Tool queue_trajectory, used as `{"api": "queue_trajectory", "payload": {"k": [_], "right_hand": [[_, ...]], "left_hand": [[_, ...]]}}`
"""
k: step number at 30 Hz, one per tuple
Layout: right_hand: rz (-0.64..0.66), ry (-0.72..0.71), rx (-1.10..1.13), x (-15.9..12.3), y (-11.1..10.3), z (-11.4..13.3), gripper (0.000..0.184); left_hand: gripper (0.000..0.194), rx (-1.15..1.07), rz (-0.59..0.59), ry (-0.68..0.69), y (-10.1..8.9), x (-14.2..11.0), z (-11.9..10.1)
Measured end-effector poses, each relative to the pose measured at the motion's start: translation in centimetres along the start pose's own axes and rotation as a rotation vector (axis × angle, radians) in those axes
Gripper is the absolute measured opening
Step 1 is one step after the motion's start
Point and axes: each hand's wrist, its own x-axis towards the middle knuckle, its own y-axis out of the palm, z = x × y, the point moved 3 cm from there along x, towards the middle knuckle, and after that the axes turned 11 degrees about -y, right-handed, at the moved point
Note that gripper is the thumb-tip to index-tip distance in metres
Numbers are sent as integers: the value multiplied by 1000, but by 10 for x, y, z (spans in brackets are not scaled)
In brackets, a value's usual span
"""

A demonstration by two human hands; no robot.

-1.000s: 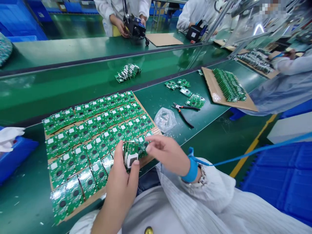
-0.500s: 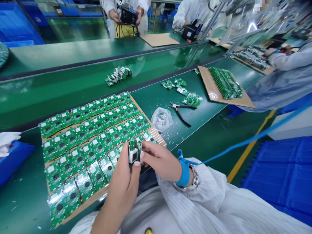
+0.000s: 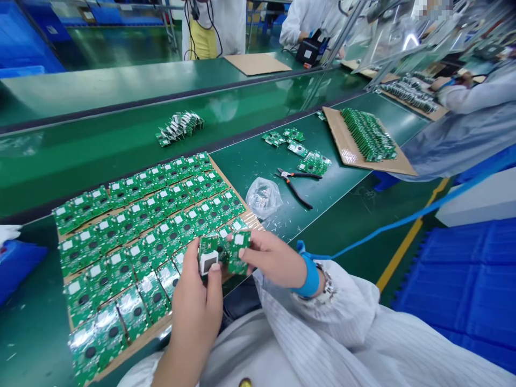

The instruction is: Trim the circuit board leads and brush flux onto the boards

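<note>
My left hand (image 3: 199,301) pinches a green circuit board (image 3: 208,252) that carries a white-framed part with a dark window. My right hand (image 3: 278,260) grips another circuit board (image 3: 239,252), with a white square near its top, between thumb and fingers. The two boards stand side by side with a small gap between them, above the near right edge of a cardboard sheet (image 3: 141,336). Rows of green boards (image 3: 141,215) cover that sheet. A blue wrist strap (image 3: 310,277) circles my right wrist.
Right of the rows lie a clear plastic bag (image 3: 264,198), cutters (image 3: 296,185) with dark handles and several loose boards (image 3: 310,156). White-topped boards (image 3: 180,128) rest on the green belt. A blue cord (image 3: 382,228) runs off right. Co-workers sit or stand beyond.
The two boards, close together before, are now apart, the right one turned to show its face. The view has shifted slightly. A co-worker's hands and the device they held have left view.
</note>
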Motion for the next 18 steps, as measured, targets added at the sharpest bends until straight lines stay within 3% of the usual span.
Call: {"api": "queue_trajectory", "payload": {"k": [4, 7, 12, 18], "right_hand": [[-264, -34, -553, 11, -47, 0, 32], [-309, 17, -758, 18, -64, -4, 26], [-264, 35, -828, 22, -59, -5, 3], [-245, 63, -946, 19, -52, -3, 19]], "left_hand": [[58, -109, -25, -135, -10, -4, 8], [64, -100, -13, -165, -18, -4, 16], [66, -160, 15, -168, -23, -2, 35], [66, -150, 52, -230, -31, -7, 39]]}}
